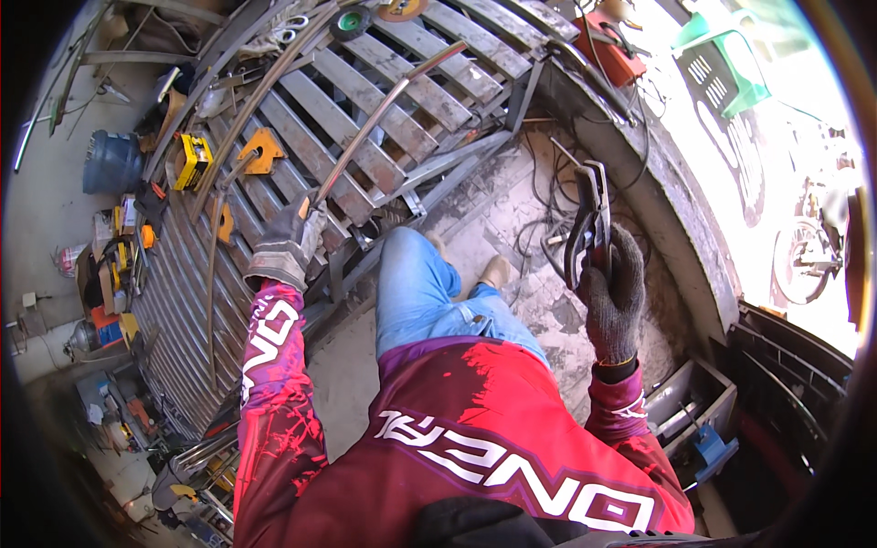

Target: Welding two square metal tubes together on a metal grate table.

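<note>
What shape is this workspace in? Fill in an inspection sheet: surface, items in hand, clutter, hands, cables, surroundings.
Surface: grey slatted metal bench, gaps between slats.
Items in hand: long, thin brownish metal bar; black-and-silver metal tool, exact kind unclear.
Clutter: orange angular block and round green-and-black disc on the bench.
Hands: left hand, grey-gloved, closed round the bar; right hand, in a dark knit glove, closed round the tool.
Cables: thin dark cables, loosely curled on the floor.
Surroundings: green plastic chair, upper right; blue plastic bucket, left.

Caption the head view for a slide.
Grey-gloved left hand on a long, thin, brownish metal bar; dark-gloved right hand holding a dark metal clamp.
</note>
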### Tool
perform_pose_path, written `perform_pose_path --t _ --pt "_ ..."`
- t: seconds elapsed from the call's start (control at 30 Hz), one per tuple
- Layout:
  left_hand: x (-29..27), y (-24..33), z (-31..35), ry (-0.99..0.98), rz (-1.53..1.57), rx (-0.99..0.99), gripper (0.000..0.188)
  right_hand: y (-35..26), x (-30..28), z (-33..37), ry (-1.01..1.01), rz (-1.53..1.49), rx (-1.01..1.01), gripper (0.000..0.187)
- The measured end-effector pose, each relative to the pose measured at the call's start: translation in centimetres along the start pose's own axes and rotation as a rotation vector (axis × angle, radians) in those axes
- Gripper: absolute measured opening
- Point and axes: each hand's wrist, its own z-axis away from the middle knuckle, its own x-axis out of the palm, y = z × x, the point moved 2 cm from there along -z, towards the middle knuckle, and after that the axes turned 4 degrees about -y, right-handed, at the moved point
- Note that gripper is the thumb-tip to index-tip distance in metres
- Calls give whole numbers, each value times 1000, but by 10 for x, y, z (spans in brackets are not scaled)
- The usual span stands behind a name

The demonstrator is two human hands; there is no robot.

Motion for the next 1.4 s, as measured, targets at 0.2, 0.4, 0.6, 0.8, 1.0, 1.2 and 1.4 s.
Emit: perform_pose_path --t 0.2,0.4,0.6,0.8,1.0,1.2,1.4 --pt "-1 8 0 10 -103 -5 34 7 -1 -9 -34 -81 -7 59" --pt "-3 24 -4 55 -437 14 35 2 1 -18 -78 -22 -32 57" --pt "-2 18 6 152 -328 179 36 12 6 -26 -113 -85 -17 58" --pt "-7 14 0 99 -276 154 31 21 14 -41 -188 11 25 58" --pt "5 25 26 93 -233 110 29 17 25 -57 -214 79 111 60" --pt "17 26 52 52 -265 70 32 34 50 -76 -221 143 131 60" --pt "8 22 52 -61 -230 -3 38 44 79 -109 -282 169 95 60"
